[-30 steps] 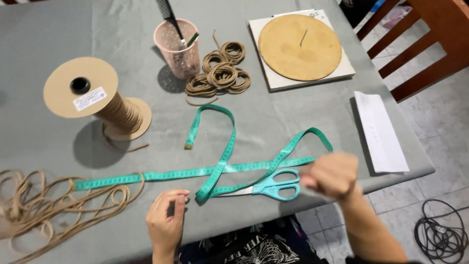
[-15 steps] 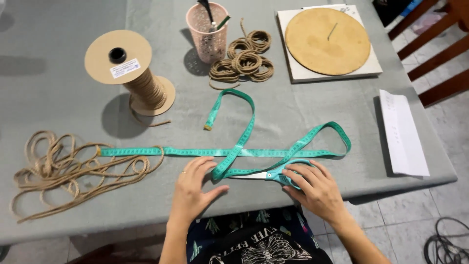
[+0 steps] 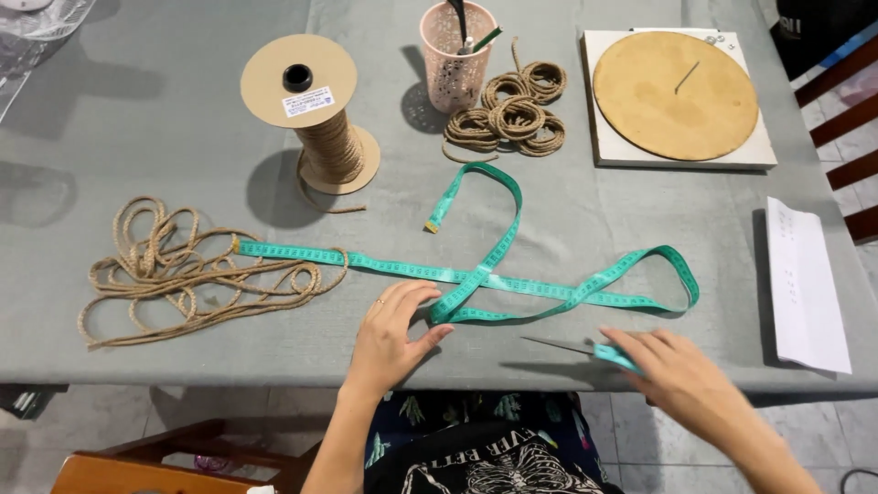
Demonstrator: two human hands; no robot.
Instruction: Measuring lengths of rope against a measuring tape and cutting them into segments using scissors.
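**Grey-clothed table, tape laid out, scissors in hand**

Grey cloth covers the table (image 3: 183,119); tiled floor and wooden chair parts show below and at the right edge.

Left hand (image 3: 389,334) lies flat w/ fingers spread, fingertips touching the green measuring tape (image 3: 512,284) just where two runs cross. It looks like a pin-down hold, keeping the tape from sliding, not a pinch. From that hand the tape runs off left toward the loose pile of jute rope (image 3: 183,270), its end lying over the rope's near strands, and off right into a wide loop that doubles back.

Right hand (image 3: 681,370) is curled around the teal handles of the scissors (image 3: 585,348), blades pointing left toward the left hand, low over the cloth and just on the near side of the tape. Blades look shut or nearly so; can't tell how tight the grip is, since the fingers hide the handles.

Beyond the left hand, well apart: cardboard spool of rope (image 3: 315,110), upright. Further right, pink mesh cup (image 3: 455,55) w/ tools, coiled rope rings (image 3: 512,114) touching each other beside it. Past the right hand's far side: round wooden disc (image 3: 675,91) on a white board, and a white paper sheet (image 3: 805,284) near the table's right edge.
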